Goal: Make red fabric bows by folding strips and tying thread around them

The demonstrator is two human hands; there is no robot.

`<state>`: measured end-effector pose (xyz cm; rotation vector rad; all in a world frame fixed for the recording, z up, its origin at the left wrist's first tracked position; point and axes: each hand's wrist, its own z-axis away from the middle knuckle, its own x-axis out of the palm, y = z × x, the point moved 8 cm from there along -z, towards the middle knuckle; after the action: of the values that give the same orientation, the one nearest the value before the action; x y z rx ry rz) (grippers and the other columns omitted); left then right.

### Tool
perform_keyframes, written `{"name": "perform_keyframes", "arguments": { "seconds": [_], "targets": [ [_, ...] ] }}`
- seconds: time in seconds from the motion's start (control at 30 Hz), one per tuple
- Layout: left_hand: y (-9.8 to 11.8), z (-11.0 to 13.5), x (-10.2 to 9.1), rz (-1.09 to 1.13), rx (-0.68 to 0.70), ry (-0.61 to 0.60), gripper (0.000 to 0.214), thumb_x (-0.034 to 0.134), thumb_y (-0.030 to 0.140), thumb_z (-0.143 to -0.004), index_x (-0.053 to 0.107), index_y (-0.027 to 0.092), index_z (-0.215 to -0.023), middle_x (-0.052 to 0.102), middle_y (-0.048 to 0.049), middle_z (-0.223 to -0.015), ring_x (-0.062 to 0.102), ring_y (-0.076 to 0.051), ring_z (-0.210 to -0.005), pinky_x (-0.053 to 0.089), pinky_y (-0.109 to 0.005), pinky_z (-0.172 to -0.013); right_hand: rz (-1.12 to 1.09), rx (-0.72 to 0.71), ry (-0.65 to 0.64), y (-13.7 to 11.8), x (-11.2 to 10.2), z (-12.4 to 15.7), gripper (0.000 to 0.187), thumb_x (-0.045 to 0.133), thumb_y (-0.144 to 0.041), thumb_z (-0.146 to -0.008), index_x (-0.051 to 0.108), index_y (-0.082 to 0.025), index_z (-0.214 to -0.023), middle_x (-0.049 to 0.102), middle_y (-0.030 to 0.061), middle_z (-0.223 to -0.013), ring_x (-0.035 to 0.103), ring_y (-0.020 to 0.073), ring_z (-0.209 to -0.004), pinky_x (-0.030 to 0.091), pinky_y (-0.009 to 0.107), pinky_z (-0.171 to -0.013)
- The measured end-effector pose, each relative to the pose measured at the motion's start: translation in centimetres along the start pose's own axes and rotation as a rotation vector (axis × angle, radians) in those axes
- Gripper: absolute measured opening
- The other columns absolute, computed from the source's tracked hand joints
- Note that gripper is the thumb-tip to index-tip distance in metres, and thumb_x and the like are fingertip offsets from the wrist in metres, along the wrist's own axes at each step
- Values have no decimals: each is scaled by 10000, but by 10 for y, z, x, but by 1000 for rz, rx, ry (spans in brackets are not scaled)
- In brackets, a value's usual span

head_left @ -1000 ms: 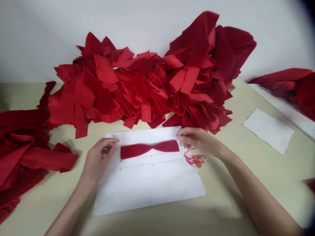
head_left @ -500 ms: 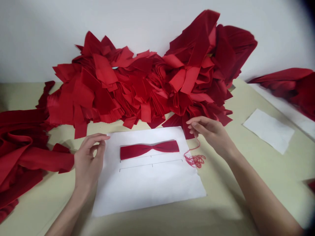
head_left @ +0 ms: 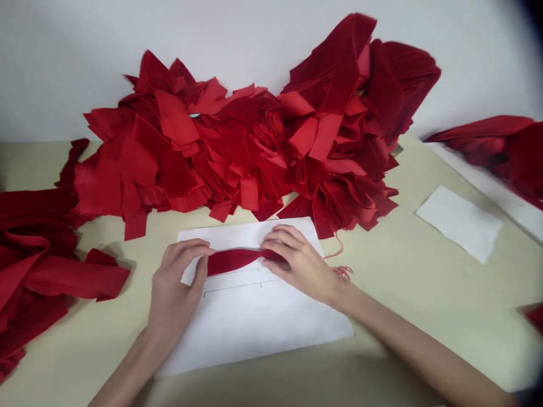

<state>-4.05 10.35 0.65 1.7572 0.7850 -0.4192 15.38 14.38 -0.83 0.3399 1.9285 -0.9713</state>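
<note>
Pale table (head_left: 424,282) | white wall (head_left: 237,39) behind | 1 red strip (head_left: 231,262) on sheet (head_left: 258,330)

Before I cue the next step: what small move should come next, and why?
I'd probably have the right grip pinch the red strip at its narrow middle while the left grip steadies the left end. The right grip is at that waist, the left beside that end, and the strip lies on the white sheet.
</note>
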Motion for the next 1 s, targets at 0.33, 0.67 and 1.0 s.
{"name": "perform_keyframes", "arguments": {
  "seconds": [0.33, 0.67, 1.0],
  "targets": [
    [10, 11, 36, 121, -106, -419, 268, 600, 370, -817, 655, 286, -1065, 699, -23, -1092, 593, -270, -1091, 514, -374, -831, -26, -128, -8, -38, -13, 1, 76, 555, -189, -864, 616, -174, -906, 675, 53, -849, 568, 218, -1016, 455, 369, -871],
    [16, 24, 50, 473, -458, -688, 209, 592, 363, -800, 697, 195, -733, 636, -8, -647, 526, -129, -570, 418, -220, -493, -211, -114, -56, -54, -17, 0, 103, 532, -176, -864, 632, -173, -838, 631, 11, -729, 556, 138, -717, 444, 306, -748],
    [12, 34, 55, 531, -538, -729, 265, 586, 393, -827, 671, 152, -757, 571, 7, -604, 472, -90, -525, 357, -202, -467, -270, -93, -110, -53, -14, 2, 157, 557, -241, -888, 667, -165, -969, 657, 25, -826, 565, 130, -771, 453, 289, -771]
  ]
}}
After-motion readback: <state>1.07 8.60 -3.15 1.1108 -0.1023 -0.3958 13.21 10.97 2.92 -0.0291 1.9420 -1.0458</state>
